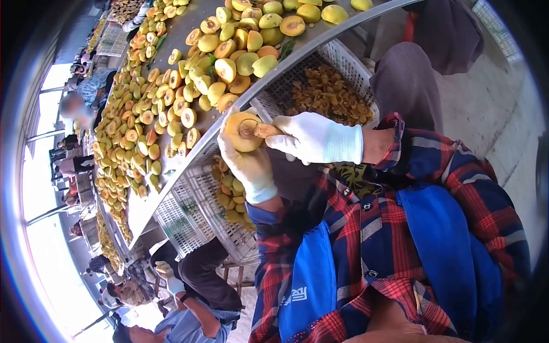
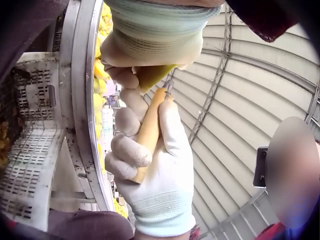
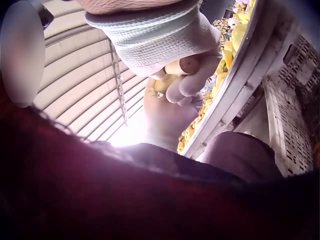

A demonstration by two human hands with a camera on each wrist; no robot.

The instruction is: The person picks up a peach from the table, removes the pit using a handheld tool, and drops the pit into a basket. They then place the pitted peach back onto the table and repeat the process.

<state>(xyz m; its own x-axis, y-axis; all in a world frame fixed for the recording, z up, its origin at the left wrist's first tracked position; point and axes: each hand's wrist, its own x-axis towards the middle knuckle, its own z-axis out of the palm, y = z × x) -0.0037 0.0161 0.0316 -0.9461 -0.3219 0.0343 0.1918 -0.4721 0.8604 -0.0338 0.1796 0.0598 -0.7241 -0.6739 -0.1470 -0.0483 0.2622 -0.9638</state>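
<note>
Halved yellow fruit [image 1: 143, 128] lies heaped on the table [image 1: 289, 64]. Below the table's edge stands a white crate [image 1: 191, 212] holding yellow pieces [image 1: 229, 191]. Near that edge, my gloved left hand [image 1: 250, 170] curls round a fruit half [image 1: 235, 139]. Farther out from the table, my gloved right hand [image 1: 309, 136] grips a wooden-handled tool [image 1: 266, 130] at its cut face. Brown pieces [image 1: 329, 96] lie in another crate [image 1: 347, 62] below the table's edge.

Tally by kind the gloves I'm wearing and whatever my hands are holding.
White knit gloves with pale blue cuffs: 2
Round yellow cut fruit, in the left hand: 1
Wooden-handled metal tool, in the right hand: 1
Total: 4
</note>
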